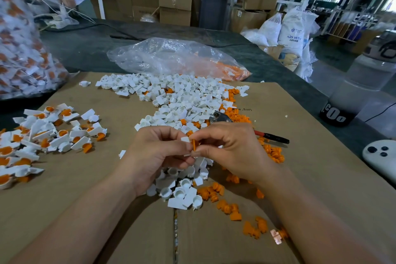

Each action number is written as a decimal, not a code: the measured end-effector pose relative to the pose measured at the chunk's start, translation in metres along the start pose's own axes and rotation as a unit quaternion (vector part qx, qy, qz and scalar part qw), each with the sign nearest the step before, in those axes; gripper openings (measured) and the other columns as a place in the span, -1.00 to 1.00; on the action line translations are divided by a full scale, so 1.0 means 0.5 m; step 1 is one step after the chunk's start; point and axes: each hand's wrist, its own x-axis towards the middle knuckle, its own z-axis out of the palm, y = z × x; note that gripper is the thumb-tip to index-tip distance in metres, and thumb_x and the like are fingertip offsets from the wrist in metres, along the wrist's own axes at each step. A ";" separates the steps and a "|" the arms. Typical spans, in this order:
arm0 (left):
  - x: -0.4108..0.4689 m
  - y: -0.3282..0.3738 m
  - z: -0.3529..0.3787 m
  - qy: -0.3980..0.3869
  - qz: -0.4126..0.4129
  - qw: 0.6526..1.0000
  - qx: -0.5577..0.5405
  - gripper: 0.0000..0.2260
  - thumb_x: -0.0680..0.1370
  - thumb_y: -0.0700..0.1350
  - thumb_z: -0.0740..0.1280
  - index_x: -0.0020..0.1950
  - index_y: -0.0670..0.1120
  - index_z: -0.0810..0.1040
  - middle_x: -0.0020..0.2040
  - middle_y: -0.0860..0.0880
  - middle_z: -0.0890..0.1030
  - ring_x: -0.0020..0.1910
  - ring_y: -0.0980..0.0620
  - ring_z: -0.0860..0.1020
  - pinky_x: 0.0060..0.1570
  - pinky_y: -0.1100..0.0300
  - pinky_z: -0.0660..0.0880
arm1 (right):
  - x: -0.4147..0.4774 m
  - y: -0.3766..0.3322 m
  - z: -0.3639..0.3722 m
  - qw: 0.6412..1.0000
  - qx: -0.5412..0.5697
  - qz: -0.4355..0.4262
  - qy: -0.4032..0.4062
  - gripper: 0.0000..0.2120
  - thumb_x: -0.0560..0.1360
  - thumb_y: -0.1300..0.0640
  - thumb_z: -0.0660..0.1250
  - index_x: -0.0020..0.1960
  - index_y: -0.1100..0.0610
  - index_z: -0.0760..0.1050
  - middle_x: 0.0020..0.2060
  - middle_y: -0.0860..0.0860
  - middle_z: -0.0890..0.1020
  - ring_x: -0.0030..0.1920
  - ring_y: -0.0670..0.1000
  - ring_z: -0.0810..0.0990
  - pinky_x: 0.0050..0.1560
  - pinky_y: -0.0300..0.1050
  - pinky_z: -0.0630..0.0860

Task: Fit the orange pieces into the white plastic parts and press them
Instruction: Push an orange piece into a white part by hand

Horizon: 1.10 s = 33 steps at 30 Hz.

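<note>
"Two hands are up over the near middle of the cardboard sheet (85,188), and the join sits right between them. Start at your left: what have you got?"

"Past the finished pile (42,135) by the sheet's left edge, your left hand (158,150) is curled round a white plastic part (185,140). Thumb and fingertips pinch it, and only a corner and a lower edge show."

"And just right of it?"

"An orange piece (194,144), touching the white one or all but touching it. It shows edge-on with its long side running up and down, so its broad face looks left toward your left hand. Your right hand (231,152) pinches it between thumb and forefinger, the other fingers folded under."

"So the move runs sideways?"

"I'd judge so: your right hand drives left into the part while your left holds firm. Neither hand is nearer, since they meet in the middle. Whether the white part's cup faces the orange piece can't be told, because your fingers hide it."

"And if it won't seat?"

"The loose orange pieces (225,199) lie under and to the right of your right wrist. The pliers (272,136) lie beyond that hand toward the right edge, with nobody touching them."
</note>
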 end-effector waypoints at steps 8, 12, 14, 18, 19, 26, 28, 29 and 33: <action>0.001 0.004 0.001 0.000 -0.013 1.000 -0.015 -0.85 0.18 -0.30 0.40 -0.30 -0.28 0.52 -0.44 -0.21 0.59 -0.52 0.00 0.57 -0.56 0.31 0.49 | 0.001 -0.001 0.001 0.998 0.054 0.029 -0.004 -0.76 0.38 0.24 0.42 0.05 0.21 0.62 -0.14 -0.02 0.68 -0.12 -0.15 0.65 -0.09 -0.22 0.59; 0.000 0.004 0.001 -0.003 -0.011 1.000 -0.015 -0.86 0.16 -0.29 0.41 -0.32 -0.26 0.54 -0.42 -0.22 0.60 -0.50 -0.02 0.59 -0.54 0.30 0.50 | 0.001 -0.001 0.001 0.998 0.051 0.024 -0.002 -0.77 0.37 0.24 0.41 0.02 0.25 0.62 -0.17 0.00 0.68 -0.14 -0.21 0.62 -0.11 -0.35 0.54; -0.001 0.003 0.001 -0.001 -0.007 1.000 -0.017 -0.84 0.15 -0.29 0.42 -0.31 -0.25 0.56 -0.41 -0.22 0.60 -0.48 -0.03 0.60 -0.53 0.29 0.51 | 0.000 -0.001 0.000 0.999 0.045 0.025 -0.005 -0.78 0.36 0.24 0.42 0.00 0.25 0.63 -0.17 0.03 0.69 -0.15 -0.17 0.63 -0.12 -0.31 0.56; 0.000 0.002 -0.001 -0.005 -0.003 1.000 -0.020 -0.83 0.12 -0.28 0.44 -0.33 -0.23 0.59 -0.40 -0.23 0.61 -0.47 -0.05 0.61 -0.51 0.28 0.52 | 0.000 0.001 -0.003 0.999 0.027 0.021 -0.010 -0.79 0.36 0.24 0.43 -0.01 0.25 0.63 -0.18 0.07 0.69 -0.16 -0.08 0.65 -0.12 -0.15 0.60; 0.000 0.002 -0.001 -0.007 -0.004 1.000 -0.020 -0.84 0.12 -0.27 0.44 -0.33 -0.23 0.59 -0.39 -0.24 0.61 -0.46 -0.05 0.61 -0.51 0.28 0.52 | 0.000 0.002 -0.003 0.999 0.024 0.021 -0.010 -0.78 0.36 0.24 0.43 0.00 0.25 0.63 -0.18 0.07 0.69 -0.16 -0.08 0.65 -0.12 -0.14 0.60; 0.000 0.002 0.001 -0.004 0.007 1.000 0.004 -0.80 0.17 -0.28 0.41 -0.26 -0.31 0.53 -0.42 -0.22 0.60 -0.49 -0.03 0.59 -0.51 0.28 0.51 | -0.001 0.002 0.000 0.999 0.031 0.021 -0.008 -0.75 0.37 0.24 0.43 0.05 0.21 0.62 -0.14 0.00 0.69 -0.12 -0.14 0.64 -0.08 -0.22 0.59; -0.001 0.005 0.002 -0.006 0.006 1.000 -0.006 -0.80 0.18 -0.29 0.40 -0.25 -0.33 0.51 -0.44 -0.22 0.59 -0.50 -0.03 0.58 -0.51 0.28 0.52 | 0.000 0.002 0.000 0.998 0.060 0.027 -0.003 -0.74 0.38 0.24 0.43 0.07 0.21 0.61 -0.14 -0.08 0.67 -0.10 -0.19 0.64 -0.05 -0.28 0.57; -0.002 0.006 0.003 -0.008 0.004 1.000 -0.010 -0.81 0.19 -0.29 0.39 -0.26 -0.32 0.51 -0.44 -0.22 0.59 -0.50 -0.02 0.58 -0.51 0.29 0.52 | 0.000 0.003 0.001 0.998 0.060 0.026 -0.002 -0.75 0.38 0.24 0.43 0.06 0.21 0.61 -0.14 -0.12 0.65 -0.11 -0.22 0.63 -0.06 -0.30 0.56; -0.004 0.008 0.003 -0.008 -0.003 1.000 -0.009 -0.82 0.19 -0.30 0.39 -0.25 -0.33 0.51 -0.43 -0.22 0.58 -0.50 -0.02 0.58 -0.51 0.29 0.52 | -0.002 0.004 0.001 0.998 0.049 0.024 -0.001 -0.75 0.37 0.24 0.42 0.04 0.23 0.62 -0.15 -0.15 0.61 -0.12 -0.25 0.60 -0.08 -0.38 0.53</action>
